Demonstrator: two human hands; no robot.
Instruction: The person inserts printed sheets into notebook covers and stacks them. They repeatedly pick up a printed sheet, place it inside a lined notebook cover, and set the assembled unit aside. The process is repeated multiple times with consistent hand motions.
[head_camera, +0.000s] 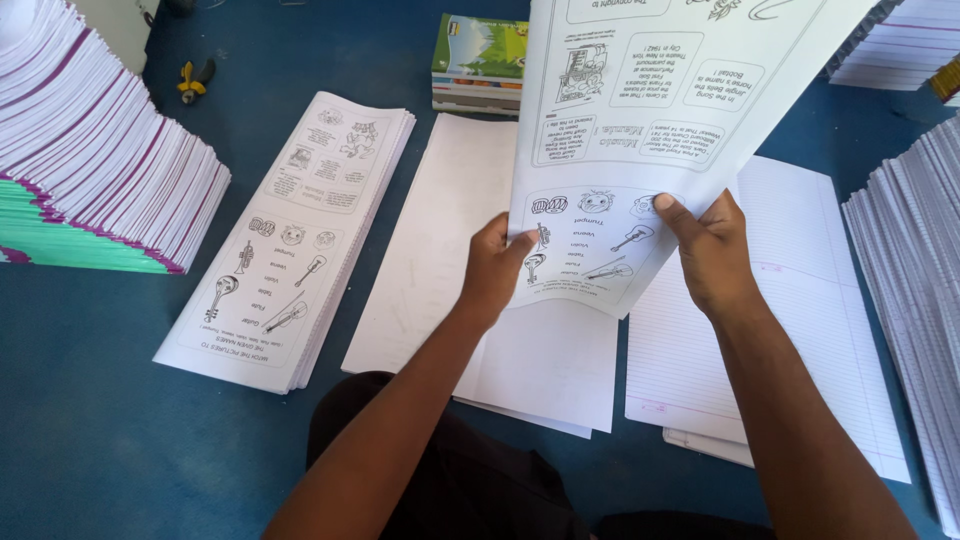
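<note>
Printed sheet (640, 110): thin matt paper; tabletop (90, 420): smooth.

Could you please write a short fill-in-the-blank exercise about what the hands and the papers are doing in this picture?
1. The large white printed paper sheet is held up by ____ hands, the left hand and the right hand.
2. The table surface under the papers is ____ in colour.
3. The small yellow-handled pliers lie near the ____ left corner of the picture.
4. The wide white sheet with ruled lines lies to the ____ of the right hand.

Missing words: both; blue; top; right
</note>
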